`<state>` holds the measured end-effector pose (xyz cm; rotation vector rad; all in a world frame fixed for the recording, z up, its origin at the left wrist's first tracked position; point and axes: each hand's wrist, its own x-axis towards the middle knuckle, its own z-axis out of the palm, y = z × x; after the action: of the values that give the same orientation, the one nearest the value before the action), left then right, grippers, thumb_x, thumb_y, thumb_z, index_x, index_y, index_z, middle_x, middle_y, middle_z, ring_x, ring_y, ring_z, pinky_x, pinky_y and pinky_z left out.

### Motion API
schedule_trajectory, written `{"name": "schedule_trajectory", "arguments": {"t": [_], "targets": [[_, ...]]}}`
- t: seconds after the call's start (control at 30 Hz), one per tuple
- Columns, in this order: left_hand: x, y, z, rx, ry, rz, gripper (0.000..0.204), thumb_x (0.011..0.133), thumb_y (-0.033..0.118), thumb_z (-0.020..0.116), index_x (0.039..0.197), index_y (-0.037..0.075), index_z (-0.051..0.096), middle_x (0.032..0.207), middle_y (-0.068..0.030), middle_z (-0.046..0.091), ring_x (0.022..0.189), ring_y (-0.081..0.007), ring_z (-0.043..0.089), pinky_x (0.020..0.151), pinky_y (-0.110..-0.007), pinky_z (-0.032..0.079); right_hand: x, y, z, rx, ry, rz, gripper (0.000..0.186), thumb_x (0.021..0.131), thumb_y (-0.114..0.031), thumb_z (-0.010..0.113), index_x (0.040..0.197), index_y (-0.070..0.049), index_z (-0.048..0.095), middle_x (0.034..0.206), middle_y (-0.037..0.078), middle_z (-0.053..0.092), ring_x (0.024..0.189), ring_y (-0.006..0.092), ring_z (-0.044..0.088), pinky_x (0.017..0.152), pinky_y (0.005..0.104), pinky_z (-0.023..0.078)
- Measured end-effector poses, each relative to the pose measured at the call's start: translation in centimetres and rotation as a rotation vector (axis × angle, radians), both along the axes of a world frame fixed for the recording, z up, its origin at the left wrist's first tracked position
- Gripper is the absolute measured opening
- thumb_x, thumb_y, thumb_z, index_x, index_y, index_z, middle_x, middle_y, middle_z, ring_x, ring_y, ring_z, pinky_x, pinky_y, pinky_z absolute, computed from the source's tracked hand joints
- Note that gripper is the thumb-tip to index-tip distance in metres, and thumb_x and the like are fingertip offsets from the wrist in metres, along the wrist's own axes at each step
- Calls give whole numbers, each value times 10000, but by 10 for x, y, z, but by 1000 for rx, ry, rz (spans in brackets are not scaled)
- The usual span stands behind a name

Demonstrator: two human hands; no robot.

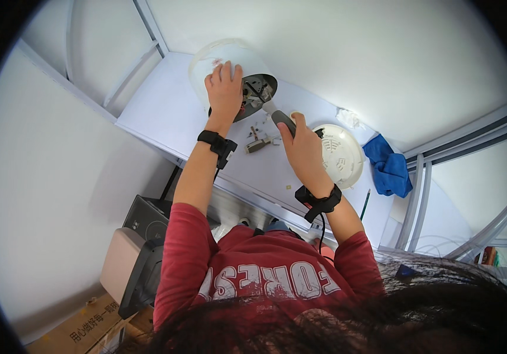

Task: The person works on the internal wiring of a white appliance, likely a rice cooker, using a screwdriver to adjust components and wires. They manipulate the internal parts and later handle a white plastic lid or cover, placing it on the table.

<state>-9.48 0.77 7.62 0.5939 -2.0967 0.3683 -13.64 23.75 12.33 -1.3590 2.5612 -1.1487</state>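
A white rounded appliance housing (199,74) with a small floral print lies on its side at the table's far edge. Its open underside shows wiring and metal parts (255,94). My left hand (225,93) rests on top of the housing, fingers spread and bracing it. In my right hand (305,147) is a tool with a dark grey handle (284,122) and a pale neck; its tip reaches the opening, too small to make out. Close by lie a grey-beige part (256,146) and several small loose pieces. Right of my right hand sits a round cream base cover (348,154).
Beyond the cover are a blue cloth (388,168) and a crumpled white tissue (348,118). A dark green pencil (365,203) lies near the table's right edge. White walls enclose the table (153,112). At lower left stand a pink-and-black appliance (125,262) and a cardboard box (85,324).
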Motion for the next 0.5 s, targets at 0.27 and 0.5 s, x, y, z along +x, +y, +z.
{"name": "schedule_trajectory", "arguments": {"t": [0.27,0.5], "targets": [[18,-11,5,-61,-80,-55,565,677,169,749,1204,145,546,1234,-77,517,1163,-263,467,930,-429,349,-2,4,-1,65,40,121,415,800,-242,686,1079,-9,485,794,214,627,686,397,620,592,441,485],[10,2,8,15,-124,51,591,669,170,754,1217,126,539,1247,-111,498,1172,-275,456,940,-436,336,9,-2,-1,8,201,-11,355,842,-281,653,998,2,507,772,196,620,649,370,620,562,432,486]]}}
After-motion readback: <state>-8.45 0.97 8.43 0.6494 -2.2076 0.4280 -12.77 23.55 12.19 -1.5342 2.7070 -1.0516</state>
